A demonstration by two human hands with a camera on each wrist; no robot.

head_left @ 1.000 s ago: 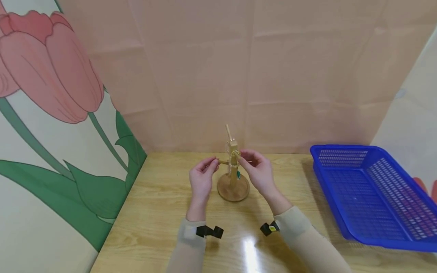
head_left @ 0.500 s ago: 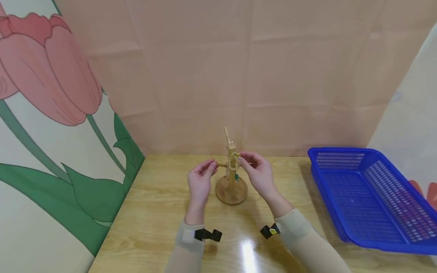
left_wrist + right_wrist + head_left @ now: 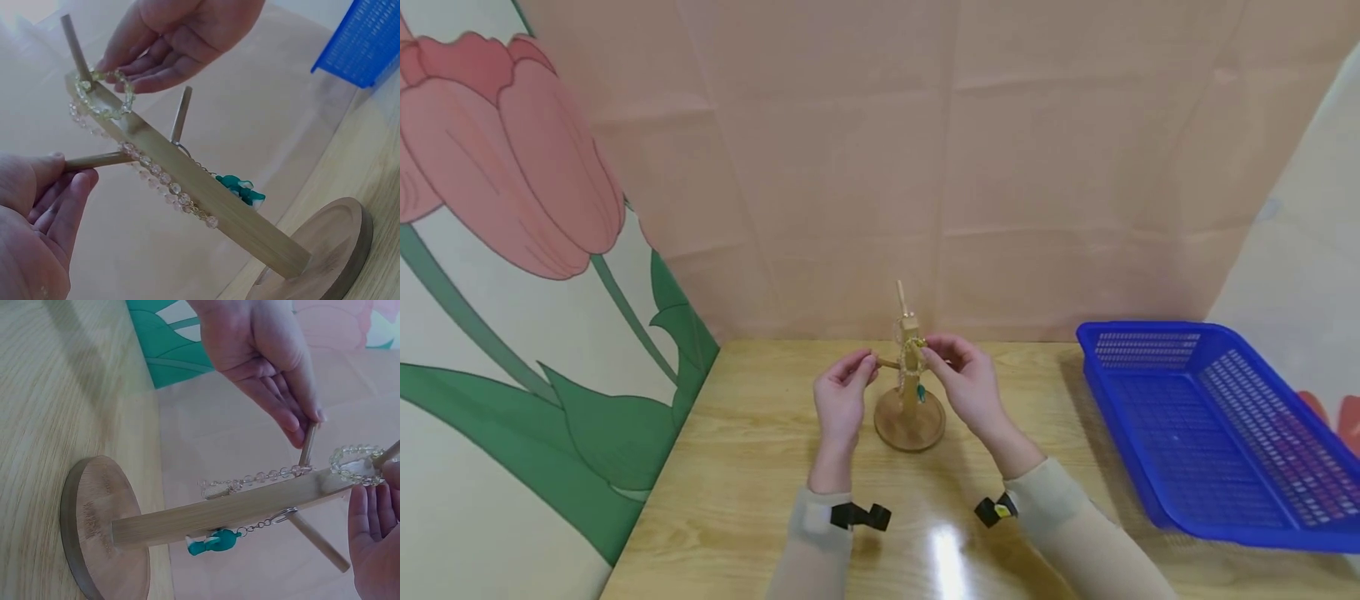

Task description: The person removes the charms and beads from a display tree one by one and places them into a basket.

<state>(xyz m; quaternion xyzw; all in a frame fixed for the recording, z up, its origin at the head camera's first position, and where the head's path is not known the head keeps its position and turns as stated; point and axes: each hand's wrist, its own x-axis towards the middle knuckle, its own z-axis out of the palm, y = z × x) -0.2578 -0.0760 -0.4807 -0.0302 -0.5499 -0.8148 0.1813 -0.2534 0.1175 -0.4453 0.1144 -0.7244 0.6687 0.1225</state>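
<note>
The back edge of the surface (image 3: 752, 433) runs just beyond both hands, a creased pink sheet (image 3: 880, 167) rising behind. Rightward of the right hand (image 3: 972, 387), the surface stretches to a basket (image 3: 1232, 533). Between the hands stands the stand (image 3: 910, 421). The left hand (image 3: 841, 398) pinches its side peg (image 3: 100, 161) (pink beads (image 3: 164, 178) hang there); the right pinches the yellow bracelet (image 3: 130, 97), above a green charm (image 3: 232, 182).

From the head, looks forward and down, farther off, over the tabletop (image 3: 737, 467). From each wrist, looks close up and tilted at the same stand (image 3: 212, 194), with its base (image 3: 337, 244) at lower right in the left view, lower left in the right.
</note>
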